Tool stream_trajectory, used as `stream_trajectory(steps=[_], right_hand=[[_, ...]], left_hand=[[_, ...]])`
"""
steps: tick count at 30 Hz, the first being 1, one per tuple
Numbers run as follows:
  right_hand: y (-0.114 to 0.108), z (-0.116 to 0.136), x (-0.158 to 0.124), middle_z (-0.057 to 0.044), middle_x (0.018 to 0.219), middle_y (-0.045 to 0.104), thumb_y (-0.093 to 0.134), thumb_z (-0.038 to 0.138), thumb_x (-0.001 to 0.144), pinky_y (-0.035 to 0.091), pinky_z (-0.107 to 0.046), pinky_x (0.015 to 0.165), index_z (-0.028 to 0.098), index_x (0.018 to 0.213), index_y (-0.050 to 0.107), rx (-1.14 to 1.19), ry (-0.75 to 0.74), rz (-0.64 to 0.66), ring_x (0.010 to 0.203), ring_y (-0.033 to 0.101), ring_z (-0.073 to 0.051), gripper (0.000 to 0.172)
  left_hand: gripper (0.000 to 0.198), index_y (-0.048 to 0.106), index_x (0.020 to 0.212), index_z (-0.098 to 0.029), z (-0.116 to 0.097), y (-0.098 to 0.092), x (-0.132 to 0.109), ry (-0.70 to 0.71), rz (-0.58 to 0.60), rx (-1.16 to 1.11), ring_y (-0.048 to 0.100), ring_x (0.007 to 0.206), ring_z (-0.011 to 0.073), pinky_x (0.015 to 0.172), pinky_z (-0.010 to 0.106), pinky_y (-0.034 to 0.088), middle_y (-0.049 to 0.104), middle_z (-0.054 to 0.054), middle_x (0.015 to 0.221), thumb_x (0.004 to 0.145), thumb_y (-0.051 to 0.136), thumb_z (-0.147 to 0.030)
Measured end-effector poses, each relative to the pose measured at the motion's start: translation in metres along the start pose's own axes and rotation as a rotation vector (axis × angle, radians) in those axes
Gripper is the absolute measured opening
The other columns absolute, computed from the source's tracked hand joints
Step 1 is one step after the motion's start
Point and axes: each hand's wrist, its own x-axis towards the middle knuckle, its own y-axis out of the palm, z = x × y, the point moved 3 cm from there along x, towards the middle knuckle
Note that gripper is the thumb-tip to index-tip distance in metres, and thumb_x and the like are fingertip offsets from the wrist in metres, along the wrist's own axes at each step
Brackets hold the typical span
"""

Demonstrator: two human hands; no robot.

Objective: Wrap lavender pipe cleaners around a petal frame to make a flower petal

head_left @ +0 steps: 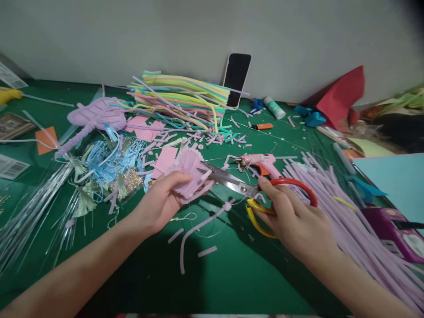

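Note:
In the middle of the head view, my left hand (165, 194) grips a lilac piece built of pipe cleaners (185, 172), its thumb pressed on the front face. A pair of scissors (228, 179) with one red and one yellow handle is held in my right hand (294, 216). The scissor blades point left and reach the right edge of the lilac piece. Below the hands lie a loose curved lilac pipe cleaner (188, 238) and short cut bits (207, 251). Some of my left fingers are hidden behind the lilac piece.
Behind my hands lie a pink glue gun (261, 162), multicoloured pipe cleaners (182, 97) and a phone (237, 77) against the wall. Lilac pipe cleaners (334, 221) lie at right. A lilac fan shape (97, 117), blue tassels (109, 159) and thin wires (36, 212) lie at left.

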Motion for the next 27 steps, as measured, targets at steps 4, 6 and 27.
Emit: stream_trajectory(steps=[4,6,27], right_hand=[[-0.002,0.000,0.002,-0.008,0.085,0.073,0.053,0.023,0.095,0.039,-0.024,0.046,0.008,0.125,0.051,-0.029,-0.007,-0.020,0.064,0.066,-0.014,0.033],[-0.005,-0.001,0.004,-0.007,0.086,0.073,0.049,0.021,0.096,0.039,-0.023,0.046,0.010,0.123,0.052,-0.037,-0.009,-0.018,0.060,0.064,-0.013,0.029],[-0.010,-0.023,0.021,-0.001,0.054,0.056,0.040,0.011,0.094,0.031,-0.030,0.047,0.013,0.085,0.066,-0.126,-0.373,0.030,0.047,0.050,-0.015,0.028]], left_hand=[[0.020,0.074,0.086,-0.013,0.000,0.001,0.000,-0.008,0.029,-0.012,0.072,0.082,0.0188,0.084,0.033,0.061,0.076,0.004,0.082,0.079,0.056,-0.007],[0.020,0.074,0.086,-0.012,0.000,0.000,0.001,-0.006,0.026,0.003,0.072,0.083,0.0196,0.085,0.033,0.061,0.076,0.005,0.083,0.078,0.056,-0.007],[0.020,0.075,0.090,-0.010,0.009,0.002,0.004,-0.069,0.016,0.048,0.071,0.100,0.0270,0.095,0.039,0.057,0.078,0.010,0.096,0.077,0.058,-0.009]])
